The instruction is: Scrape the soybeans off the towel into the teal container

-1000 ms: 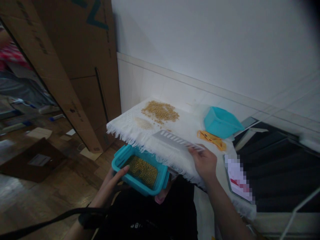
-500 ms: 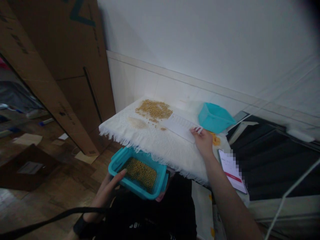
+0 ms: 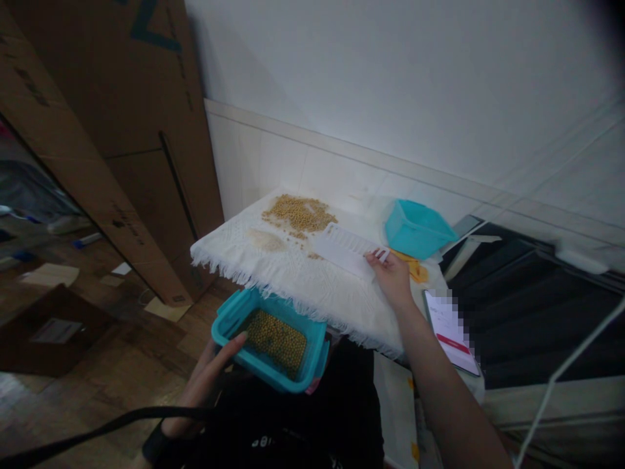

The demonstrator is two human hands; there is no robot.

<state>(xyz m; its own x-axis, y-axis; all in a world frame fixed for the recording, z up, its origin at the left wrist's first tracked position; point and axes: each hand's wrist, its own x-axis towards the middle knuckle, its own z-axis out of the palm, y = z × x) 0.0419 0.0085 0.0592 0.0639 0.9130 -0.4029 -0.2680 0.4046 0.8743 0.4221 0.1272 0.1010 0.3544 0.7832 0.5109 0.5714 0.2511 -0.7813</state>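
My left hand (image 3: pixel 219 361) grips the left side of a turquoise plastic basket (image 3: pixel 305 381), its thumb over the rim. Soybeans (image 3: pixel 276 339) cover the bottom of this basket, which sits below the table's fringed edge. With my right hand (image 3: pixel 390 270) I pinch the right end of a flat white slotted plastic strip (image 3: pixel 344 251), lying low over the cloth. The strip's far end is close to a spread pile of soybeans (image 3: pixel 300 213). A few loose beans and a patch of pale fine grains (image 3: pixel 266 240) lie left of the strip.
A second turquoise basket (image 3: pixel 415 228) stands at the table's back right, beside a yellow cloth (image 3: pixel 415 268). A phone (image 3: pixel 452 332) lies on the right edge of the white tablecloth (image 3: pixel 234 247). Tall cardboard boxes (image 3: pixel 141 163) stand at the left.
My right hand has drawn the white strip slightly left and toward the beans. The left hand and its basket stay put. The view has shifted a little.
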